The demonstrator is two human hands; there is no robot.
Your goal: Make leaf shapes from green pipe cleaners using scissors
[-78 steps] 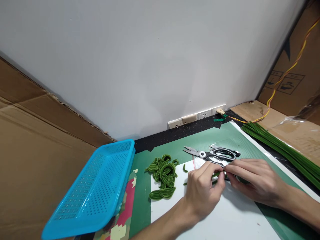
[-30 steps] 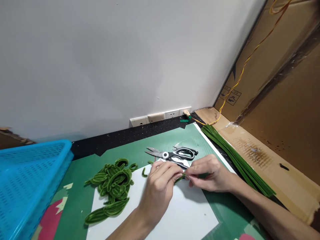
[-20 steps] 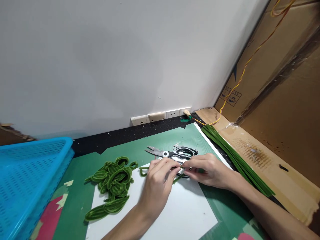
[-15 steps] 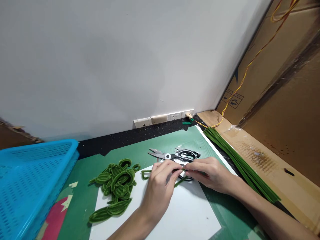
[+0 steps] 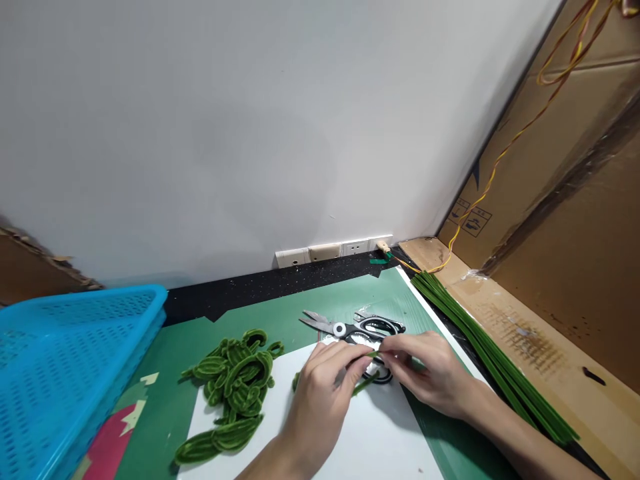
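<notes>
Between the fingertips of my left hand (image 5: 323,387) and my right hand (image 5: 427,370), a green pipe cleaner (image 5: 367,383) is pinched over the white sheet (image 5: 385,433). Both hands are closed on it, close together, and part of it hangs below the fingers. Much of its length is hidden behind my left hand. Just beyond my fingertips lie scissors (image 5: 339,329) with black-and-white handles, blades pointing left. To the left of my left hand is a pile of bent and looped green pipe cleaner pieces (image 5: 235,377), partly on the white sheet.
A bundle of straight green pipe cleaners (image 5: 493,357) lies along the right edge. At the left stands a blue perforated basket (image 5: 75,373). Wall sockets (image 5: 325,252) with a plug and yellow cord (image 5: 453,240) are behind the green mat (image 5: 280,310). Cardboard (image 5: 575,220) borders the right side.
The view has tilted up slightly, so things sit lower in the picture. My hands still pinch the pipe cleaner, my right fingertips now slightly farther from the left; less of its left end shows.
</notes>
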